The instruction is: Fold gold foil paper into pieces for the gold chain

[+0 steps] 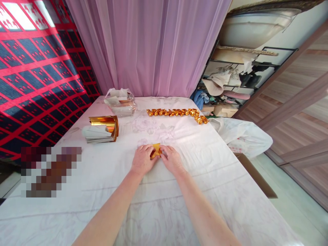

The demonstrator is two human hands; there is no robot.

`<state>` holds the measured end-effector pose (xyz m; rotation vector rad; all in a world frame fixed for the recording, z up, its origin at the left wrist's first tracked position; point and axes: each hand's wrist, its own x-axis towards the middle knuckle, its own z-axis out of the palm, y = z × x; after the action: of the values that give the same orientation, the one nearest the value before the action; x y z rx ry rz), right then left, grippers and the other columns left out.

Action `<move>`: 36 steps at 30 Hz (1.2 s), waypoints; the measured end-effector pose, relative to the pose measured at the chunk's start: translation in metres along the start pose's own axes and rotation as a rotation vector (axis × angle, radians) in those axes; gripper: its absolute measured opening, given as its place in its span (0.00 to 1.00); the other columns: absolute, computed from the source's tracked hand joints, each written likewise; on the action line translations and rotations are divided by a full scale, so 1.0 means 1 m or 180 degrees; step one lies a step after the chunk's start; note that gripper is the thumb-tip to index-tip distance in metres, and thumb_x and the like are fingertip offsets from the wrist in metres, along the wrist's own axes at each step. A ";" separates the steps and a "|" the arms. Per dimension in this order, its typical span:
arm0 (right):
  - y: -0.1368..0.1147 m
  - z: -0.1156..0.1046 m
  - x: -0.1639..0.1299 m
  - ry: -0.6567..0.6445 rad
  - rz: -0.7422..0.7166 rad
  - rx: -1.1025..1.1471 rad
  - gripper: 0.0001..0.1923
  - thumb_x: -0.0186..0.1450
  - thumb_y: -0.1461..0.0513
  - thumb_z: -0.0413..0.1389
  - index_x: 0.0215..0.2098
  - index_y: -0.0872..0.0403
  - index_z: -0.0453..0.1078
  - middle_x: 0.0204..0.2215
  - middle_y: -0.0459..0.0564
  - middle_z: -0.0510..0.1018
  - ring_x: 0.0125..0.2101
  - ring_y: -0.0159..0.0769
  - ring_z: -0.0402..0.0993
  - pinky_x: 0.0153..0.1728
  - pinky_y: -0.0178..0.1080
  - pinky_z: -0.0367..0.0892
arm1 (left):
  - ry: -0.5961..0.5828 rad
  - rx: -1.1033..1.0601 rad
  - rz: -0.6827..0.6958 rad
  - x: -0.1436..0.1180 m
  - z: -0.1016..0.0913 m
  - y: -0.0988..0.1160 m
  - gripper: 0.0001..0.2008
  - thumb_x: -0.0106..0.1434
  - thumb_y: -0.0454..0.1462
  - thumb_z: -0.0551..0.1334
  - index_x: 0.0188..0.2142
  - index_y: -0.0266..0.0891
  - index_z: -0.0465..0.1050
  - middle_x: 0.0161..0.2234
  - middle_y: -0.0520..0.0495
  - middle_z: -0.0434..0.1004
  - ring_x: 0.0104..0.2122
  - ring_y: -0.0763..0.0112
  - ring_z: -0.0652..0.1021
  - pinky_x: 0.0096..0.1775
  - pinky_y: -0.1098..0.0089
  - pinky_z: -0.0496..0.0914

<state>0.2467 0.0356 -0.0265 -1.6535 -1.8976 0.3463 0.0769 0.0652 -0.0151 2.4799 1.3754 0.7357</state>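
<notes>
Near the middle of the table, a partly folded gold foil paper lies between my two hands. My left hand grips its left side with curled fingers. On the opposite side, my right hand holds the paper's right edge, fingers and thumb closed on it. Beyond them runs a row of folded gold foil pieces, with a few more at its right end. To the left sits a curved stack of gold and white foil sheets.
A clear plastic bag of paper sheets stands at the table's far left. Purple curtains hang behind the table. On the right are a white plastic bag, a cardboard box and a loaded rack. A blurred patch covers the left edge.
</notes>
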 end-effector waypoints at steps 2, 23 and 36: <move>0.000 0.000 0.000 0.0004 0.0003 -0.0013 0.23 0.62 0.68 0.52 0.54 0.49 0.70 0.44 0.52 0.78 0.46 0.41 0.72 0.49 0.44 0.68 | 0.0008 0.0000 0.0007 0.000 0.000 0.000 0.08 0.62 0.41 0.66 0.38 0.41 0.73 0.45 0.45 0.78 0.46 0.57 0.75 0.48 0.56 0.69; -0.001 0.000 0.001 -0.0049 0.0014 0.0086 0.22 0.63 0.69 0.53 0.53 0.48 0.70 0.44 0.51 0.78 0.46 0.41 0.72 0.50 0.44 0.68 | -0.0219 -0.0250 0.0291 0.002 -0.003 -0.020 0.13 0.59 0.33 0.61 0.43 0.44 0.79 0.50 0.44 0.80 0.50 0.56 0.77 0.53 0.53 0.71; -0.004 -0.003 0.002 -0.0098 0.0058 0.0134 0.19 0.63 0.69 0.54 0.51 0.50 0.71 0.45 0.51 0.78 0.47 0.40 0.72 0.51 0.43 0.67 | -0.0483 -0.0533 0.0906 -0.003 -0.013 -0.046 0.20 0.63 0.29 0.54 0.51 0.43 0.75 0.51 0.45 0.80 0.55 0.63 0.75 0.58 0.53 0.69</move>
<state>0.2453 0.0358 -0.0213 -1.6475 -1.8859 0.4184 0.0347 0.0869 -0.0236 2.5628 0.8826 0.6689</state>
